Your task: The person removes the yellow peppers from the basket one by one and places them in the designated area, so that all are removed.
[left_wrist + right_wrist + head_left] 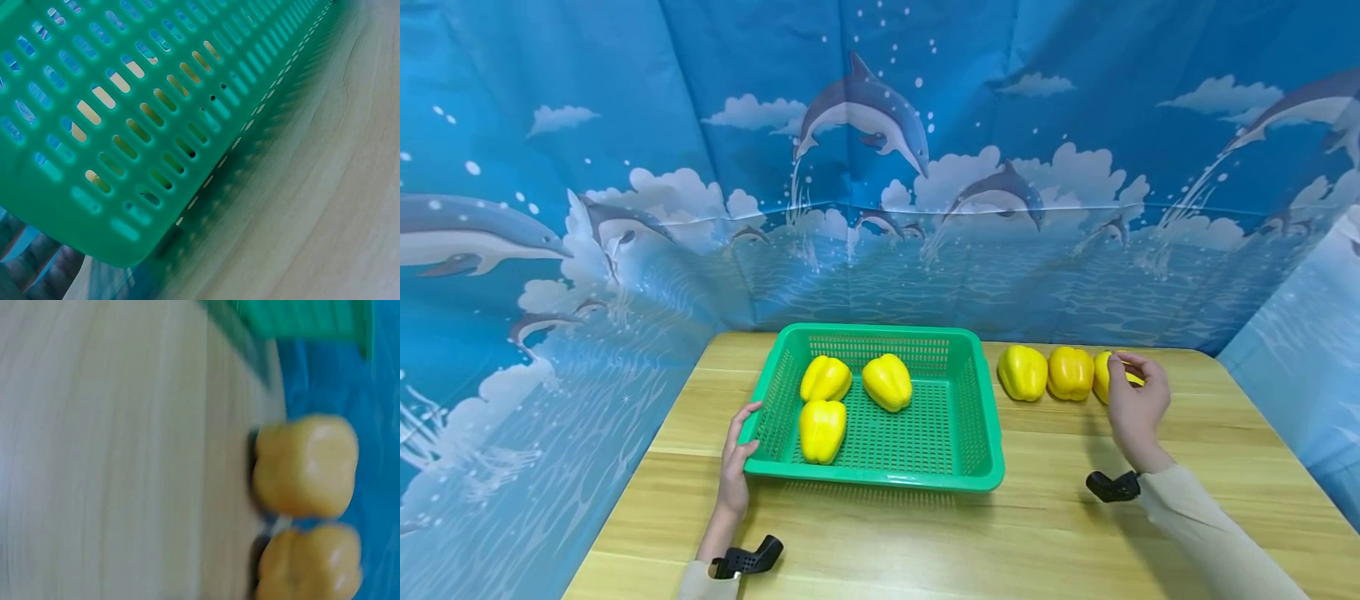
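A green plastic basket (917, 479) with slotted walls stands on the wooden table, holding three yellow bell peppers (887, 382). My left hand (735, 471) holds the basket's near left corner, fingers along the side rim and thumb by the front. In the left wrist view, dark fingers (47, 269) show beyond the corner. Right of the basket, three more yellow bell peppers (1022, 372) stand in a row. My right hand (1138, 408) hovers with loosely bent fingers over the rightmost pepper (1101, 377), partly hiding it. Two peppers (306, 465) appear in the right wrist view; the right hand does not.
A blue dolphin-print curtain (880, 250) hangs behind the table and along its sides. The wooden table (865, 542) extends in front of the basket and to its right. Each wrist wears a black camera mount (1112, 487).
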A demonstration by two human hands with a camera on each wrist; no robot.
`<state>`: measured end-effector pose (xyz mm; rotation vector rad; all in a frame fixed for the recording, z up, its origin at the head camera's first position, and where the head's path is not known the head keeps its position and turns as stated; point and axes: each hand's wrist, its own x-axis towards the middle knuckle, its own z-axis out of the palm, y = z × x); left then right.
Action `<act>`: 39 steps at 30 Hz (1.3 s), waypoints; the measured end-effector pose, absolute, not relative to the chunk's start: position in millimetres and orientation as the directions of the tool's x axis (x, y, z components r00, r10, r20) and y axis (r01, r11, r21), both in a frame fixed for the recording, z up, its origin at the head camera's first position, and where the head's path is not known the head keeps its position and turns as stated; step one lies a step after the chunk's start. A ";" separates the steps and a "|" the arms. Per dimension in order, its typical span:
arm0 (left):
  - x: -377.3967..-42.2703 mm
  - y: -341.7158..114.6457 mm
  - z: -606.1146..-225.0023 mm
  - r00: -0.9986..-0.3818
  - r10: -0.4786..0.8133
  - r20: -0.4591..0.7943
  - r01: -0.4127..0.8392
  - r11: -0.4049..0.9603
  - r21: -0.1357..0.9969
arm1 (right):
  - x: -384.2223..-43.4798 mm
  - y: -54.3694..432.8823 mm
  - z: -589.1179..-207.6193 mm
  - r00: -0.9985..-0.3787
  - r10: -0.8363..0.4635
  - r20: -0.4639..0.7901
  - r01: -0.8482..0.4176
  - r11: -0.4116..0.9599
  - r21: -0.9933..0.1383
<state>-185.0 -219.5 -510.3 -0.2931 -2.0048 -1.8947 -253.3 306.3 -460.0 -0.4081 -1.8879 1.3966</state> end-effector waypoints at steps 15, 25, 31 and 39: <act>-185.9 -218.0 -510.2 -0.915 -0.096 0.392 0.386 0.075 0.919 | -217.7 223.3 -394.7 -0.764 0.357 0.537 -0.464 0.274 -0.843; -185.3 -219.5 -509.6 -0.915 -0.096 0.392 0.385 0.080 0.919 | -212.7 196.5 -387.5 -0.819 0.206 0.536 -0.491 0.234 -0.839; -184.8 -219.9 -508.7 -0.912 -0.090 0.400 0.393 0.083 0.916 | -212.3 182.5 -384.6 -0.871 0.105 0.480 -0.455 0.193 -0.869; -184.7 -219.4 -509.1 -0.912 -0.093 0.398 0.393 0.071 0.917 | -227.9 176.7 -398.7 -0.900 -0.099 0.424 -0.435 0.253 -0.864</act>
